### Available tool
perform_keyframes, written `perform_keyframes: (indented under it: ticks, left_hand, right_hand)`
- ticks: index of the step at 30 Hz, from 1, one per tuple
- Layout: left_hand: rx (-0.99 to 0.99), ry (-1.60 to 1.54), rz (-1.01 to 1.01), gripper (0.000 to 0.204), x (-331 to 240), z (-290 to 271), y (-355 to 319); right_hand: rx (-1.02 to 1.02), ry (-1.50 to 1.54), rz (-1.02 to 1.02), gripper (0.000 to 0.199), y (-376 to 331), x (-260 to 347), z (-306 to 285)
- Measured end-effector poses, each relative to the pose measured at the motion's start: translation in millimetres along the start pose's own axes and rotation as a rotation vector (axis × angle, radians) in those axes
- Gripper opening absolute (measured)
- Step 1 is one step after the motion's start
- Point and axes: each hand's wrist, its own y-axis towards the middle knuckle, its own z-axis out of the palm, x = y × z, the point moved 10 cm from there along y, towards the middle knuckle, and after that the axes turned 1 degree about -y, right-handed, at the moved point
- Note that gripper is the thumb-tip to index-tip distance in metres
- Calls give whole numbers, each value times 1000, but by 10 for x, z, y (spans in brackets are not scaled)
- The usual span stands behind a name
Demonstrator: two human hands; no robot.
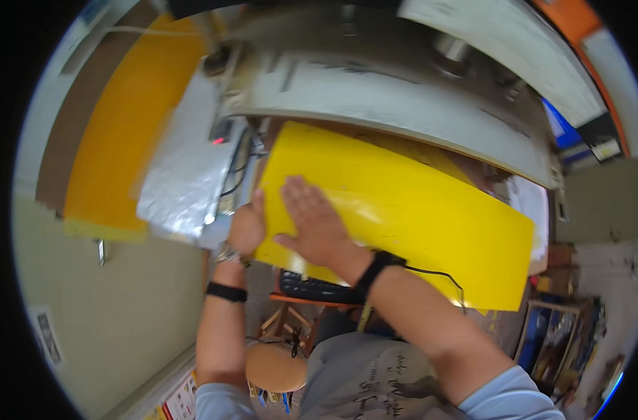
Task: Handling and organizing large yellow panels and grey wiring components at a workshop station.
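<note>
A large glossy yellow sheet (403, 217) lies slanted in front of me, its far edge reaching under a wide grey machine plate (333, 91). My right hand (312, 217) rests flat on the sheet's left part, fingers stretched out and thumb apart. At the sheet's left edge, my left hand (247, 227) is closed on the border, with some fingers hidden and slightly blurred. A metal watch (233, 255) and a black band circle my left wrist. Another black band (380, 271), with a thin black cable running over the sheet, is on my right wrist.
Left of the machine lie a silvery sheet (182, 161) and an orange-yellow sheet (123, 140). A black keyboard (315, 287) shows below the yellow sheet's near edge. A round stool (277, 367) stands below, and a shelf rack (553, 336) is at right.
</note>
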Motion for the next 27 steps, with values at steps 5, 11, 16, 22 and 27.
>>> perform_keyframes:
  ticks: [5, 11, 16, 22, 27]
  left_hand:
    - [48, -339, -177, 78, 215, -8, -91]
    - [0, -386, -218, 89, 270, 27, -119]
    - [-52, -317, -260, 98, 436, -63, -108]
    - [12, -351, -257, 89, 294, 8, -34]
    - [39, -525, -249, 82, 403, 129, 71]
  right_hand:
    - [-181, 330, 29, 88, -104, -23, -145]
    - [-57, 102, 104, 90, -643, -164, -643]
    - [87, -25, 509, 93, -2042, -1262, -1154]
    - [9, -137, 641, 93, -2912, -1866, -1117]
    - [-53, -29, 600, 89, -3101, -2010, -1281]
